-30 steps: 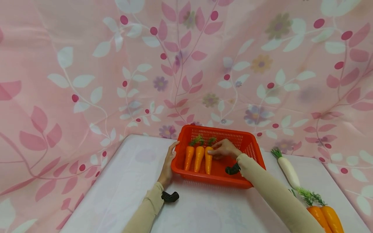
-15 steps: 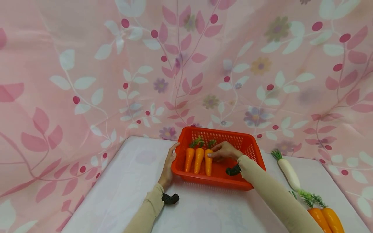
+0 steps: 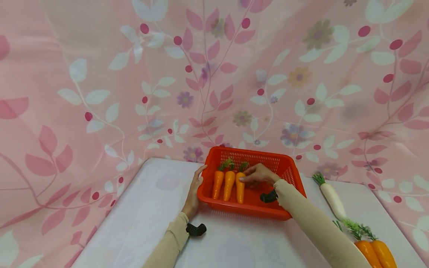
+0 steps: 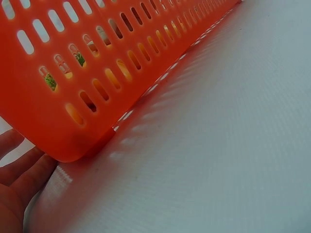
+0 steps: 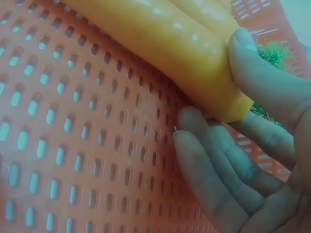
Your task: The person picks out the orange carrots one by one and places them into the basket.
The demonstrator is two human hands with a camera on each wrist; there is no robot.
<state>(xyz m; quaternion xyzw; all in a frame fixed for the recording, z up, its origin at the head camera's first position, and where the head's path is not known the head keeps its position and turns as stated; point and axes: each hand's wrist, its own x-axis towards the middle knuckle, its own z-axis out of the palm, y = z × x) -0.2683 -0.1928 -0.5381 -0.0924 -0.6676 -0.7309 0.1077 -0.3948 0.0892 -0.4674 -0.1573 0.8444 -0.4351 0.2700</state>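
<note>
Three orange carrots with green tops lie side by side in a red plastic basket (image 3: 249,210): a left carrot (image 3: 218,184), a middle carrot (image 3: 229,185) and a right carrot (image 3: 240,190). My right hand (image 3: 259,174) pinches the right carrot near its leafy end. In the right wrist view the thumb (image 5: 248,53) lies on top of that carrot, with the index finger partly hidden beneath it. My left hand (image 3: 193,191) rests against the basket's left side, fingers fairly straight. The left wrist view shows its fingers (image 4: 31,177) touching the basket's corner.
On the white table (image 3: 231,242), right of the basket, lies a white radish (image 3: 333,201) with green leaves. Nearer, two more carrots (image 3: 375,251) lie partly behind the right sleeve. A pink floral cloth (image 3: 214,93) hangs behind the table.
The head view has tipped slightly, so everything sits a little lower in the picture. Both hands, the basket and the carrots keep almost the same places relative to each other.
</note>
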